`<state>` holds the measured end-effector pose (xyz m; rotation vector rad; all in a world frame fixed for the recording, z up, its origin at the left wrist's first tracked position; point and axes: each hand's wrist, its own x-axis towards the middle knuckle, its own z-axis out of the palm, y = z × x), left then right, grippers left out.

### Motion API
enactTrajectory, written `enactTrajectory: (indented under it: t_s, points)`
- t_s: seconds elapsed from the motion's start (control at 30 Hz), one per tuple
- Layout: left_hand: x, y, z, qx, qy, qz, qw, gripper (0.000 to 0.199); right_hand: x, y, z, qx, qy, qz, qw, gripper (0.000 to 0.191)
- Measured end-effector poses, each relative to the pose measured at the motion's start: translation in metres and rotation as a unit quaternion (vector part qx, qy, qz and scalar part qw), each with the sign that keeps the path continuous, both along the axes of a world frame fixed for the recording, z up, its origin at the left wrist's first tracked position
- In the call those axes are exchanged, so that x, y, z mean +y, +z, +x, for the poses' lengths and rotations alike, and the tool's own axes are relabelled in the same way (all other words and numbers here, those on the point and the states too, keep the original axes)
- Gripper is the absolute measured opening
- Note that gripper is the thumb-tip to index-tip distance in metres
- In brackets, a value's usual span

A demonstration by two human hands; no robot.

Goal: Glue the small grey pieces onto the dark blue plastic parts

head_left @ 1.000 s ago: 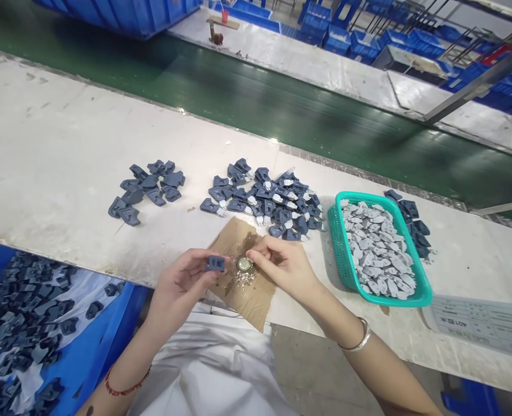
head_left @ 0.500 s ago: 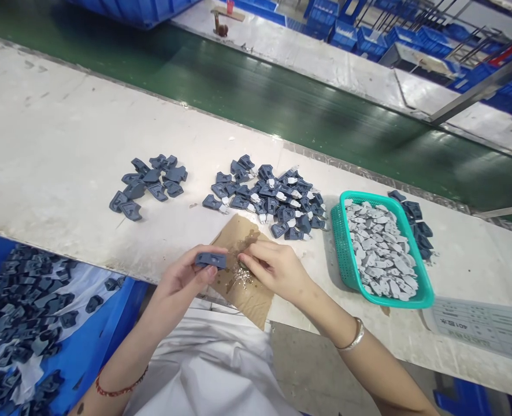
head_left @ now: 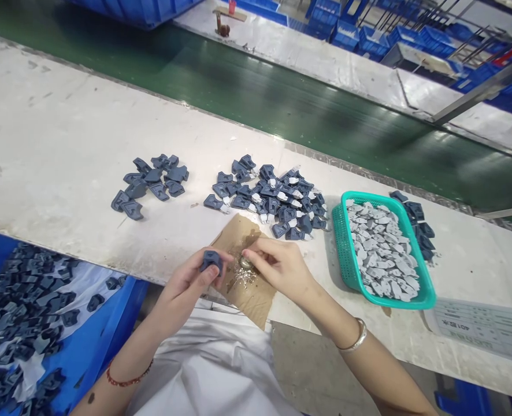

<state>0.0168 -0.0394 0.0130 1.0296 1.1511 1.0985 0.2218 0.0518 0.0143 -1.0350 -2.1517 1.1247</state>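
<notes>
My left hand [head_left: 195,274] is closed around a dark blue-grey plastic part [head_left: 211,262], thumb on its near side. Just to the right, my right hand [head_left: 277,263] pinches something small, roundish and shiny, mostly hidden by the fingertips. Both hands are over a sheet of brown paper [head_left: 258,300] with dark stains. Tiny silvery bits [head_left: 244,277] lie scattered on it below my right fingertips. Beyond the paper is a pile of dark parts with white pieces attached [head_left: 273,199]. Another group of dark parts [head_left: 152,179], showing no white pieces, lies to the left.
A green basket [head_left: 340,248] of light grey pieces [head_left: 381,254] stands on the right, with more dark parts [head_left: 420,225] behind it. A printed plastic sheet [head_left: 481,323] lies nearby. At lower left is a blue bin [head_left: 104,341] of dark parts. A green conveyor belt [head_left: 238,81] runs behind the table.
My left hand has turned the dark part, so a shorter face of it now shows. My right fingertips have shifted slightly, exposing more of the small shiny thing.
</notes>
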Motion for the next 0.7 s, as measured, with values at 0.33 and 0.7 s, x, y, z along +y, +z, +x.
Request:
enactTrajectory:
  t_s: [0.33, 0.7]
  points:
    - [0.01, 0.003, 0.002, 0.159, -0.165, 0.047, 0.972, 0.035, -0.004, 0.006, -0.004, 0.202, -0.082, -0.291, 0.932, 0.037]
    - [0.01, 0.0, 0.005, 0.216, -0.17, 0.063, 0.959, 0.03, -0.011, 0.009, -0.009, 0.198, -0.031, -0.247, 0.948, 0.035]
